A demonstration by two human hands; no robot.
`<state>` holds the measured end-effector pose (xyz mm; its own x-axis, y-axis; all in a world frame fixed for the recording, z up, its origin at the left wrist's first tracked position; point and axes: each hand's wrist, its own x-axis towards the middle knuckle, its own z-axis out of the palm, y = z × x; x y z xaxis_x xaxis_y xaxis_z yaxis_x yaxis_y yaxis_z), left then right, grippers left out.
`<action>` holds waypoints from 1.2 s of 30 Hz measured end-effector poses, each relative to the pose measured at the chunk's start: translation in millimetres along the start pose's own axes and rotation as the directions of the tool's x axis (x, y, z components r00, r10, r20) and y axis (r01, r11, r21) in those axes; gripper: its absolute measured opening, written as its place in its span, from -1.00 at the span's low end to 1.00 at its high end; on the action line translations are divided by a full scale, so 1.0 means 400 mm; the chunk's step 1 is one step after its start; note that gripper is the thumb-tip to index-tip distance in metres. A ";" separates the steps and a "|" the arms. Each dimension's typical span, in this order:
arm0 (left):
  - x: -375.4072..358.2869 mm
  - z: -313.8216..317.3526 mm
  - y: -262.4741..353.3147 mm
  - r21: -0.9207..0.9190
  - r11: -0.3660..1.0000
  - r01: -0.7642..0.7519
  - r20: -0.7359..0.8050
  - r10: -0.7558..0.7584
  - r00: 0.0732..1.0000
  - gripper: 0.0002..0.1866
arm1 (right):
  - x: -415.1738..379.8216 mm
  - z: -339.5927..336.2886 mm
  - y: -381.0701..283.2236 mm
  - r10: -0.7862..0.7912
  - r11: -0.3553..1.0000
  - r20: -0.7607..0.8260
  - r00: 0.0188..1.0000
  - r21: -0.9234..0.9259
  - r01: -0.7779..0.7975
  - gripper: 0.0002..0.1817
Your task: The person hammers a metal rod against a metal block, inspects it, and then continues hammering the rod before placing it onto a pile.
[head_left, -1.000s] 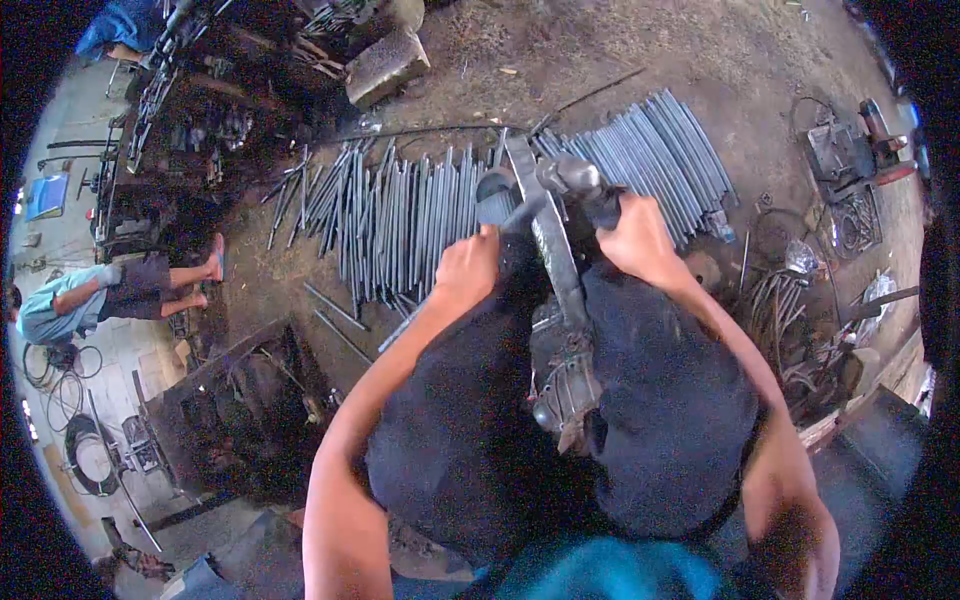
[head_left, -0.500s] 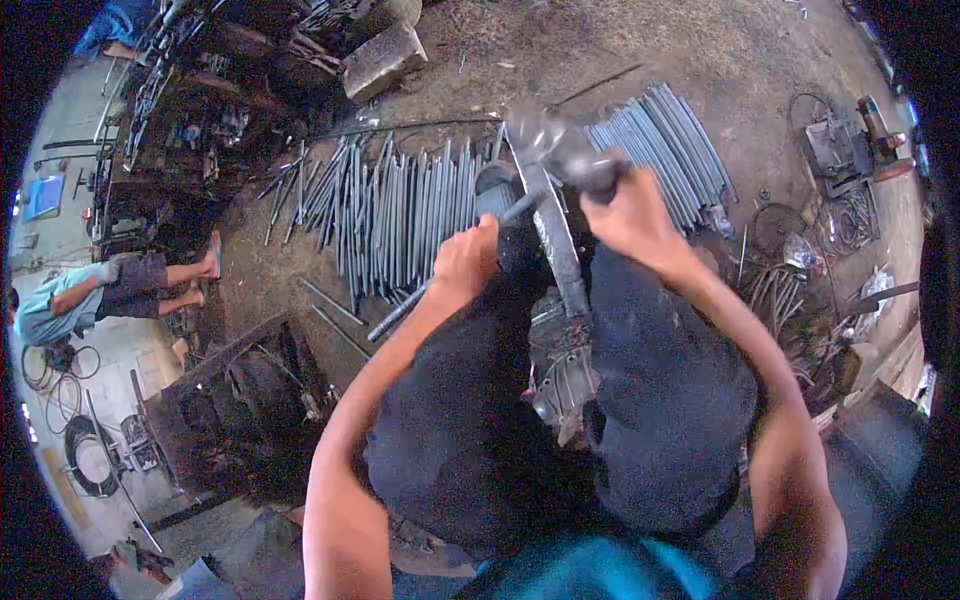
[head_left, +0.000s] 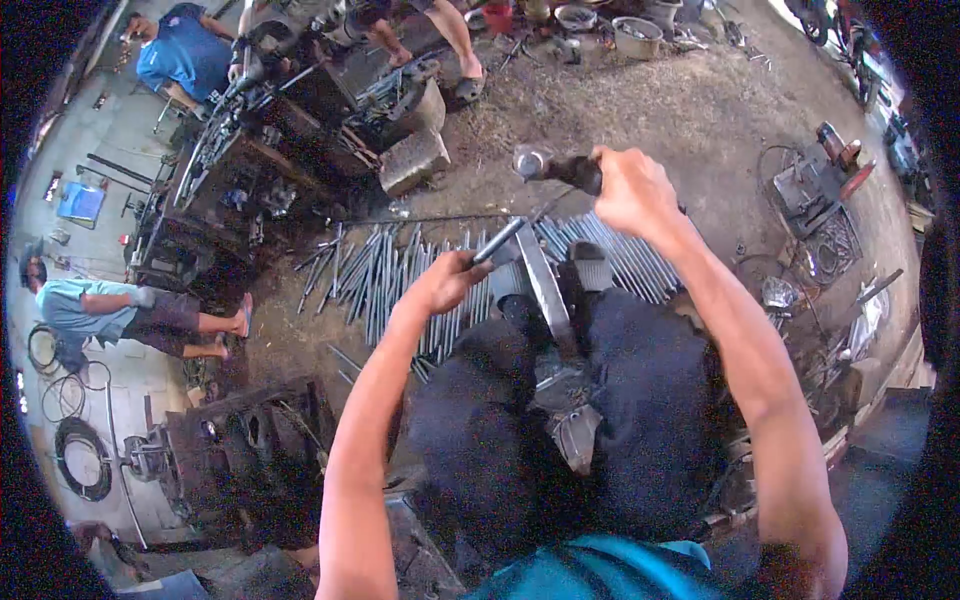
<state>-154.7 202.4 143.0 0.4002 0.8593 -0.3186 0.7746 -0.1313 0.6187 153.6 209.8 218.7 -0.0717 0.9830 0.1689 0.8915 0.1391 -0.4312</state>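
Note:
My left hand (head_left: 450, 284) is closed around a grey metal rod (head_left: 502, 241), whose far end angles up and to the right over the top of a long metal bar (head_left: 545, 298). This bar stands between my knees, its lower part running down towards a greyish metal block (head_left: 574, 432). In my right hand (head_left: 636, 192) is a hammer (head_left: 533, 163) with a rounded, shiny head, raised above and beyond the rod's end. The fingers wrap tightly round its dark handle. Many similar rods (head_left: 405, 290) lie in a row on the ground past my left hand, and more rods (head_left: 640, 258) lie right of my feet.
A stone-like block (head_left: 414, 162) sits beside a cluttered dark workbench (head_left: 285, 150) at the upper left. One person (head_left: 130, 310) in light blue is at the left; another (head_left: 185, 55) in blue is higher up. A machine with a motor (head_left: 825, 180) stands at the right.
The view has tilted up and shows more of the far floor. My right hand has lifted the hammer away from the bar's top. My left hand still grips the rod, now turned more upward.

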 end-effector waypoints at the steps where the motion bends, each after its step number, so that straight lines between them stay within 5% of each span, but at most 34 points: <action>1: -0.011 -0.025 0.021 -0.033 0.992 0.118 0.091 -0.115 0.989 -0.64 | 0.002 -0.028 -0.012 -0.003 0.999 -0.042 0.999 0.053 0.005 -0.63; 2: -0.032 -0.045 0.038 -0.023 0.993 0.114 0.079 -0.111 0.991 -0.64 | 0.006 -0.051 -0.022 -0.003 0.994 -0.079 0.997 0.107 0.011 -0.62; 4: -0.072 -0.082 0.073 -0.407 0.865 0.292 0.247 -0.203 0.947 -0.70 | 0.016 -0.095 -0.045 -0.020 0.977 -0.135 0.991 0.206 0.048 -0.66; 6: -0.099 -0.116 0.083 -0.460 0.833 0.307 0.327 -0.162 0.931 -0.73 | 0.007 -0.143 -0.066 -0.042 0.943 -0.160 0.986 0.319 0.092 -0.70; 8: -0.120 -0.138 0.099 -0.673 0.631 0.386 0.517 0.028 0.855 -0.71 | -0.009 -0.167 -0.094 -0.025 0.923 -0.238 0.971 0.367 0.114 -0.76; 10: -0.166 -0.137 0.171 -0.678 0.648 0.348 0.398 -0.075 0.914 -0.68 | -0.031 -0.194 -0.125 0.080 0.628 0.087 0.993 0.769 -0.118 -0.83; 12: -0.184 -0.147 0.186 -0.756 0.518 0.400 0.547 0.164 0.821 -0.63 | -0.033 -0.171 -0.126 0.047 0.517 0.119 0.992 0.847 -0.126 -0.87; 14: -0.208 -0.140 0.212 -0.787 0.495 0.369 0.504 0.168 0.847 -0.59 | -0.048 -0.148 -0.131 0.092 0.334 0.173 0.981 0.923 -0.194 -0.88; 16: -0.225 -0.145 0.235 -0.786 0.375 0.492 0.594 0.240 0.768 -0.60 | -0.069 -0.102 -0.109 0.091 0.273 0.182 0.979 0.941 -0.201 -0.88; 18: -0.261 -0.141 0.266 -0.787 0.379 0.488 0.582 0.192 0.790 -0.59 | -0.089 -0.075 -0.092 0.178 0.198 0.280 0.943 0.929 -0.313 -0.89; 20: -0.282 -0.129 0.288 -0.809 0.352 0.471 0.574 0.305 0.760 -0.59 | -0.088 -0.052 -0.079 0.182 0.170 0.337 0.924 0.915 -0.367 -0.90; 22: -0.302 -0.099 0.299 -0.820 0.305 0.485 0.567 0.313 0.762 -0.58 | -0.069 -0.021 -0.061 0.106 -0.126 0.543 0.833 0.839 -0.530 -0.89; 26: -0.320 -0.015 0.361 -0.892 0.139 0.430 0.452 0.275 0.848 -0.58 | -0.041 0.048 -0.031 0.046 -0.344 0.512 0.858 0.814 -0.468 -0.89; 30: -0.242 0.094 0.314 -0.898 -0.007 0.439 0.433 0.148 0.889 -0.58 | -0.004 0.099 -0.064 0.283 -0.539 0.487 0.826 0.793 -0.283 -0.89; 31: -0.209 0.125 0.299 -0.921 0.120 0.370 0.342 -0.205 0.917 -0.60 | 0.009 0.120 -0.072 0.319 -0.580 0.476 0.820 0.782 -0.228 -0.90; 32: -0.212 0.139 0.371 -0.919 0.237 0.316 0.207 -0.393 0.896 -0.58 | 0.022 0.139 -0.073 0.282 -0.627 0.482 0.830 0.747 -0.221 -0.91; 34: -0.160 0.152 0.258 -0.921 0.116 0.371 0.350 -0.163 0.922 -0.60 | 0.034 0.138 -0.077 0.244 -0.630 0.569 0.785 0.708 -0.318 -0.91; 36: -0.139 0.163 0.216 -0.929 0.030 0.369 0.363 -0.122 0.924 -0.64 | 0.061 0.170 -0.089 0.287 -0.695 0.568 0.771 0.677 -0.241 -0.90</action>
<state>-78.0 111.2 167.5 0.4529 0.6306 -0.6303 -0.2847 0.7722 0.5680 89.8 237.0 177.7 -0.0538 0.8662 -0.4968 -0.9055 -0.2521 -0.3414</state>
